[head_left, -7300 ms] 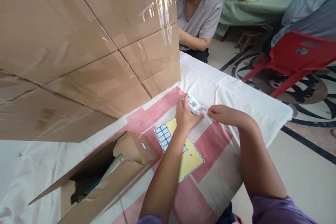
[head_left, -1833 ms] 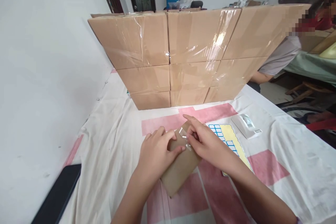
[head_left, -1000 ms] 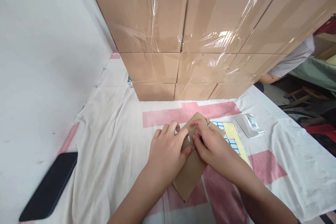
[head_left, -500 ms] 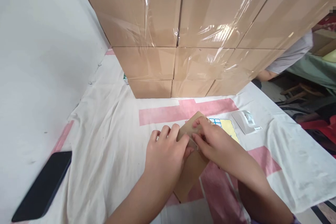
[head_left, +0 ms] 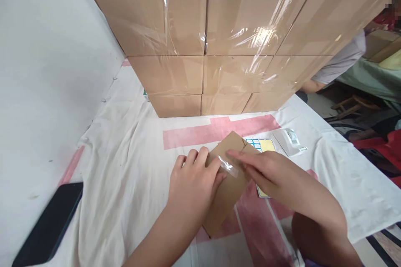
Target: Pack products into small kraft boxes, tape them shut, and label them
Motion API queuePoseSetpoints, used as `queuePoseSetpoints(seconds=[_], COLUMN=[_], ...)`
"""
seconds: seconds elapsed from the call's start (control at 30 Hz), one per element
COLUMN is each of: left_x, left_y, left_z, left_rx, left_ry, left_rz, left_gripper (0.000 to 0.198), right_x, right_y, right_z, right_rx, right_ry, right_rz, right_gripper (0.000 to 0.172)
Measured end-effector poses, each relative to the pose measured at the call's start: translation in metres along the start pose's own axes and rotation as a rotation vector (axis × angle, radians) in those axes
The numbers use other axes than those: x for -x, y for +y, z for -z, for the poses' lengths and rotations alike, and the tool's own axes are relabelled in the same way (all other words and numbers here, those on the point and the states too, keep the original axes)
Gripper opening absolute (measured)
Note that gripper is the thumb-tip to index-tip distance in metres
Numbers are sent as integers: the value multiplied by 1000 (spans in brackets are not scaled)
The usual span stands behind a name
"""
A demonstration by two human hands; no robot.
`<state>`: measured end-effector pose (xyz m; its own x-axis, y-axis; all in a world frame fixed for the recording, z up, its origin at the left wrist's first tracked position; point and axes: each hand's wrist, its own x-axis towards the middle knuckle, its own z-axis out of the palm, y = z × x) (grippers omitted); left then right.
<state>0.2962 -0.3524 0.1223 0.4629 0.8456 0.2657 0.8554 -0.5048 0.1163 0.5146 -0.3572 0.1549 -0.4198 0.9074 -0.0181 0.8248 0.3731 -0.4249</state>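
A small flat brown cardboard box (head_left: 227,200) lies at an angle on the cloth in front of me. A short strip of clear tape (head_left: 228,166) sits across its upper face. My left hand (head_left: 194,179) grips the box at its left edge, thumb on the top face beside the tape. My right hand (head_left: 266,167) rests over the box's right side, its index finger stretched out and touching the face just above the tape; its other fingers are partly hidden. Partly behind my right hand lies a yellow sheet with a blue grid (head_left: 266,145).
A tape dispenser (head_left: 290,142) stands to the right. Large stacked cartons (head_left: 175,75) wrapped in clear film block the back. A black phone (head_left: 50,225) lies at left by the white wall (head_left: 46,71). Another person's sleeve (head_left: 344,60) shows behind the cartons at right.
My right fingers have opened from a pinch at the tape; the index finger is now stretched out on the box. The tape strip shows flat on the face. The view has shifted slightly.
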Motion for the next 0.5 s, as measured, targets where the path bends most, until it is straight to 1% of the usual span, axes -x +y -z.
queuePoseSetpoints(seconds=[0.1,0.17,0.27,0.37,0.43,0.5], left_x=[-1,-1,-2,-4,-6,-8], left_y=[-1,0,2,0,-3,-7], left_z=[0,0,1,2,3,4], left_rx=[12,20,31,45,57,75], left_ry=[-13,-28,-50,-80,-100,-117], left_rz=[4,3,5,16,22,21], left_gripper=[10,12,13,15,16,17], right_x=[7,16,36,54,57,53], right_y=[2,3,4,4,4,4], right_z=[-10,-18,-23,-21,-20,-23], right_rx=[53,108,205,221,190,172], right_ry=[-21,-4,40,42,36,44], right_rz=[144,173,162,122,99,92], right_gripper=[49,51,52,50,50,52])
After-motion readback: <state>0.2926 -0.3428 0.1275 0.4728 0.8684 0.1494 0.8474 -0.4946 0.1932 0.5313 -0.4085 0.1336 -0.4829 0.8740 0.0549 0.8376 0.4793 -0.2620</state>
